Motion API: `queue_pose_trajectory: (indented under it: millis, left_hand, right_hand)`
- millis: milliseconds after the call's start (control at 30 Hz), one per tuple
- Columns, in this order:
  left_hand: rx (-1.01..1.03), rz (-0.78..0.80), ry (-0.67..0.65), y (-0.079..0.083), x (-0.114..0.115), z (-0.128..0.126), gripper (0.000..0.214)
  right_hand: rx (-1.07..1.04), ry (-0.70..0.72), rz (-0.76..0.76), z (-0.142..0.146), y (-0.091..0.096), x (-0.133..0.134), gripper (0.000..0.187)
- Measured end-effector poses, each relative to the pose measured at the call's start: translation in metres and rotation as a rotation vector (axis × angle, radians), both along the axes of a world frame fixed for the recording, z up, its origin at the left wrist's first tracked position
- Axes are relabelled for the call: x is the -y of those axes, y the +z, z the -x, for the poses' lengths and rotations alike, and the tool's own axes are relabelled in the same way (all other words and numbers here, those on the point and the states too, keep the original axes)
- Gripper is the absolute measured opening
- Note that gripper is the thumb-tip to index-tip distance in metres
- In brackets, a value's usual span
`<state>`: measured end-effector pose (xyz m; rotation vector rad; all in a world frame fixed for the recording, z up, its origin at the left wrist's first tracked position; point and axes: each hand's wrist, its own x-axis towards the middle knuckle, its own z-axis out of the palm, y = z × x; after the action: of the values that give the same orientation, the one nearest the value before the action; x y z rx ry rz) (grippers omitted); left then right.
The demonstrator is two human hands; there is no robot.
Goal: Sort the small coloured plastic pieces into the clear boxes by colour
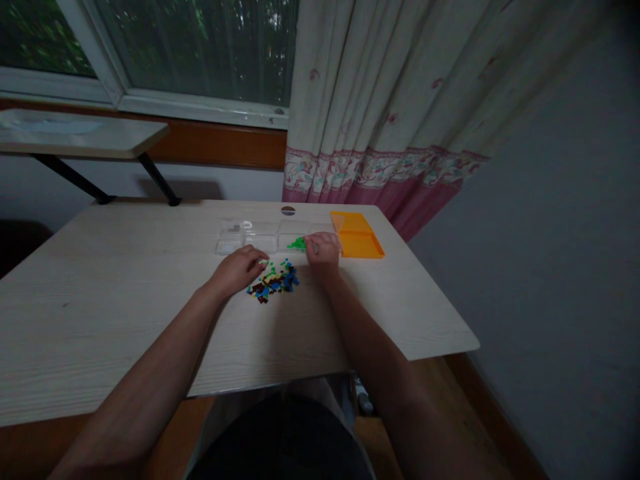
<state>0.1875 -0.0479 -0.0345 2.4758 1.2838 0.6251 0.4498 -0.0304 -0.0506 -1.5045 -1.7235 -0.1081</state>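
Observation:
A small pile of mixed coloured pieces (274, 281), blue, green, brown and yellow, lies on the pale wooden table (100, 293). My left hand (241, 267) rests at the pile's left edge with fingers curled onto the pieces. My right hand (324, 249) sits just right of the pile, fingers pinched together beside a clear compartment tray (260, 237). A heap of green pieces (297, 244) lies in one compartment of the tray, next to my right fingertips. What the pinched fingers hold is too small to make out.
An orange lid or tray (357, 235) lies at the table's far right, touching the clear tray. A dark round object (288, 211) sits behind the tray. A second table (75, 133) stands under the window at the back left. Curtains hang right.

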Motion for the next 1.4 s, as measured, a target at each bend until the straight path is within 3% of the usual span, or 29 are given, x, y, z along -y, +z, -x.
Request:
queue_pose_trajectory:
  millis: [267,800,1400]
  left_hand:
    - [-0.113,-0.084,0.063,-0.002,0.003,-0.008,0.032]
    - [-0.166,-0.084,0.063,0.015,0.012,-0.005,0.026]
    - [-0.067,-0.075,0.054,0.004,0.01,-0.01,0.017]
  right_hand:
    - [0.025,0.028,0.043,0.004,0.005,0.005,0.024]
    - [0.048,0.134,0.06,0.02,0.01,0.014,0.022]
    - [0.079,0.226,0.0,0.036,0.008,0.025,0.02]
